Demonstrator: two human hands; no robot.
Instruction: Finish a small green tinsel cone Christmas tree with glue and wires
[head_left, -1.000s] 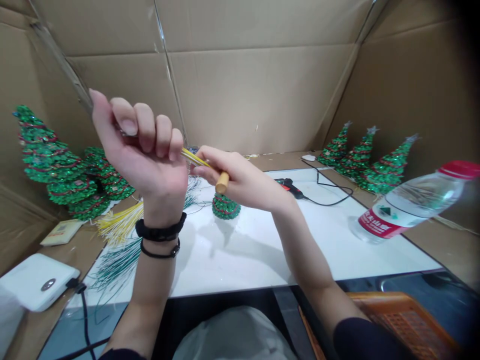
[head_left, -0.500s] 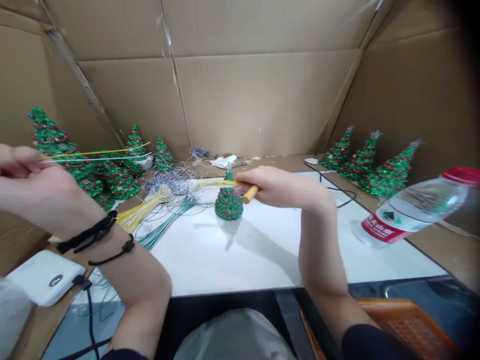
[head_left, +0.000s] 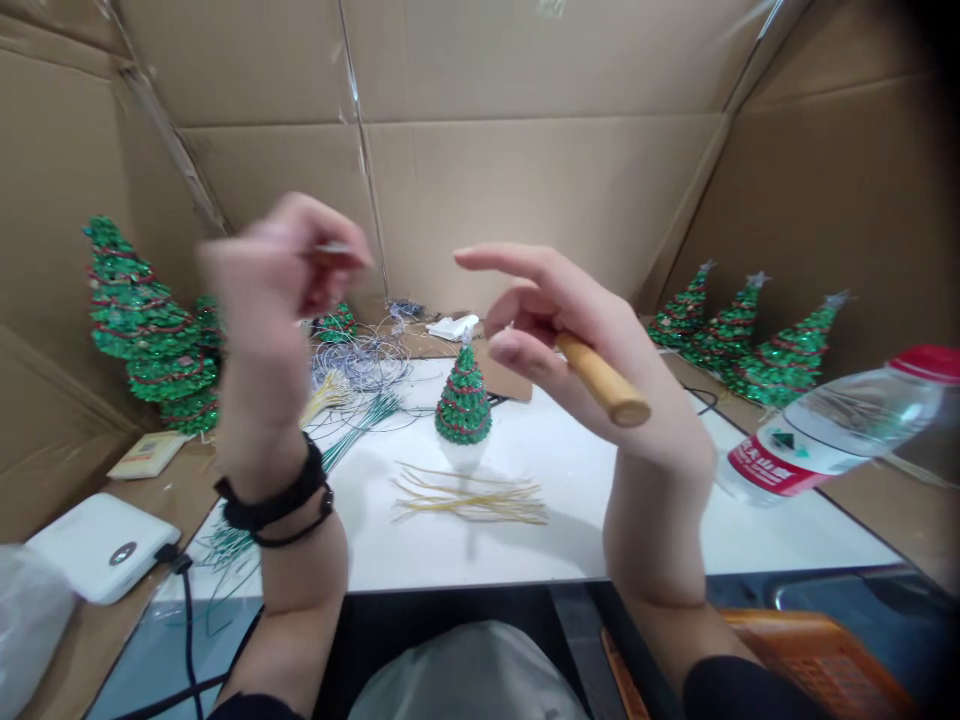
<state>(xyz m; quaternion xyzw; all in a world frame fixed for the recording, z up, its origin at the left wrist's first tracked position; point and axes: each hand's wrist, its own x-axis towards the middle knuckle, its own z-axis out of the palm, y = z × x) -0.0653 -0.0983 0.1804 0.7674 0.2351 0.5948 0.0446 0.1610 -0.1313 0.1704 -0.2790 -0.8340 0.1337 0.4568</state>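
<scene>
My right hand is closed round a wooden-handled tool, its index finger stretched out to the left; the tool's working end is hidden in the fingers. My left hand is raised and blurred, fingers curled, with a thin greyish thing showing at them that I cannot make out. Between and below the hands, a small green beaded Christmas tree with red garland and a silver star stands upright on the white board. Yellow and whitish wire strands lie loosely crosswise in front of it, touched by neither hand.
Behind my left hand lie tangled clear wire and green wires. Larger beaded trees stand left, several more right. A plastic bottle leans at right; a white box with a cable sits left. Cardboard walls surround the table.
The yellow and whitish strands, previously held in my hands, now lie on the board before the small tree. My left hand has moved right and up; my right hand has lifted and stretched its index finger.
</scene>
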